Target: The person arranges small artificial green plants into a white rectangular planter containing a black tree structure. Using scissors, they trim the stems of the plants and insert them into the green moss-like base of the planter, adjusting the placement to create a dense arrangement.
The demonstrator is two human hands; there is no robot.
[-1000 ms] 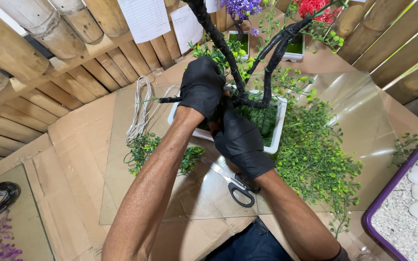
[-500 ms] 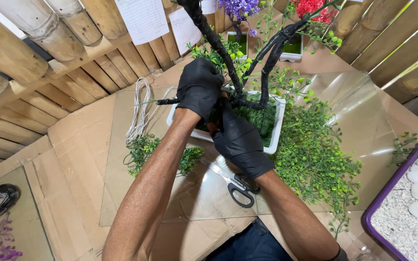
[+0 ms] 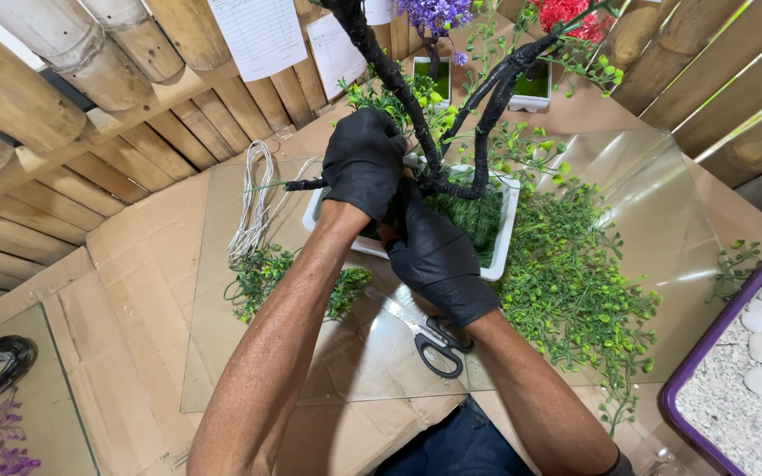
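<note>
A clear sheet covers the cardboard in front of you, strewn with green sprigs from 2 to 4 o'clock. At 12 o'clock stands the white rectangular pot, with the black artificial trunk rising from it. Your left hand, gloved black, curls over the trunk's base. Your right hand presses in just below it, touching; I cannot tell what its fingers pinch. Black-handled scissors lie at 6 o'clock under your right wrist.
</note>
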